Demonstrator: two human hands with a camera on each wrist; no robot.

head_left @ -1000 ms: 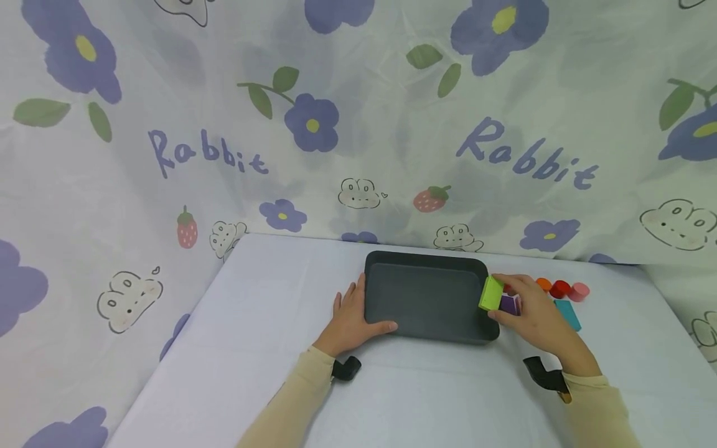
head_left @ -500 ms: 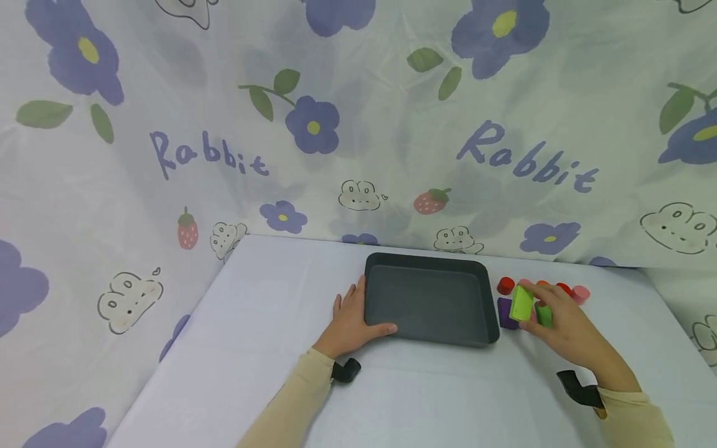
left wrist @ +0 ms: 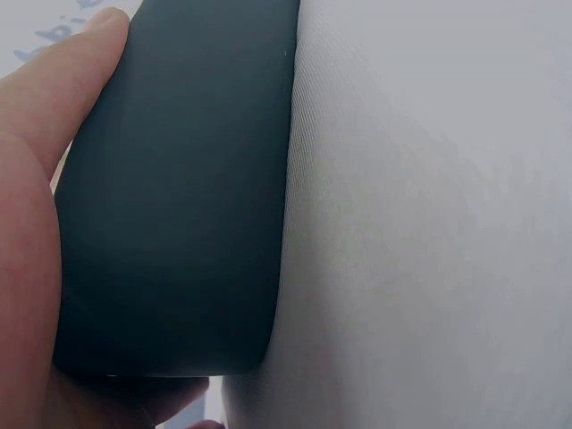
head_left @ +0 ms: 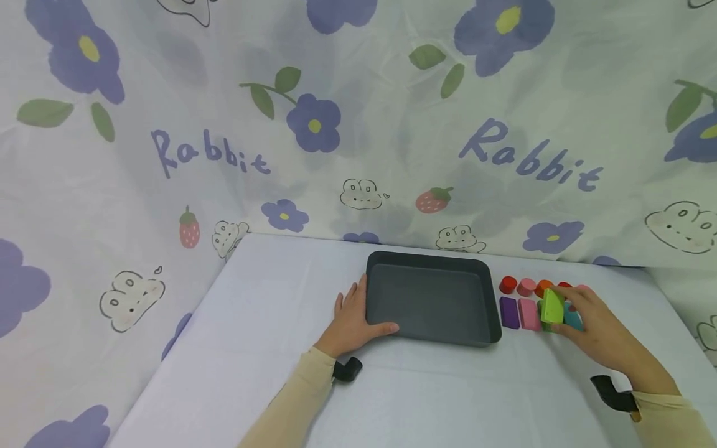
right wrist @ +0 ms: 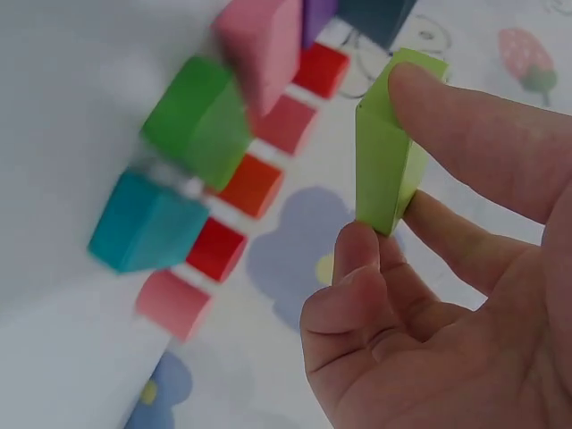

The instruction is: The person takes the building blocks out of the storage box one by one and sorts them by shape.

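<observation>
My right hand (head_left: pixel 596 326) pinches a light green block (head_left: pixel 553 306) between thumb and fingertips, holding it above the row of blocks. In the right wrist view the light green block (right wrist: pixel 386 147) is upright between thumb and fingers. Beneath and around it lie a purple block (head_left: pixel 510 312), a pink block (head_left: pixel 529 314), a partly covered green block (right wrist: pixel 198 123) and a teal block (right wrist: pixel 147 222). My left hand (head_left: pixel 350 320) rests against the near left corner of a dark grey tray (head_left: pixel 434 339), fingers straight along its left side, thumb at the front rim.
Behind the blocks runs a row of short cylinders: red (head_left: pixel 508 285), pink (head_left: pixel 526 287), orange (head_left: pixel 543 287), and others partly covered by the right hand. White cloth (head_left: pixel 437 398) covers the table. A patterned curtain (head_left: pixel 392 143) hangs behind.
My right hand has moved right with the light green block, from the tray's right rim, past the purple and pink blocks, to over the green one. The left hand and tray stay put.
</observation>
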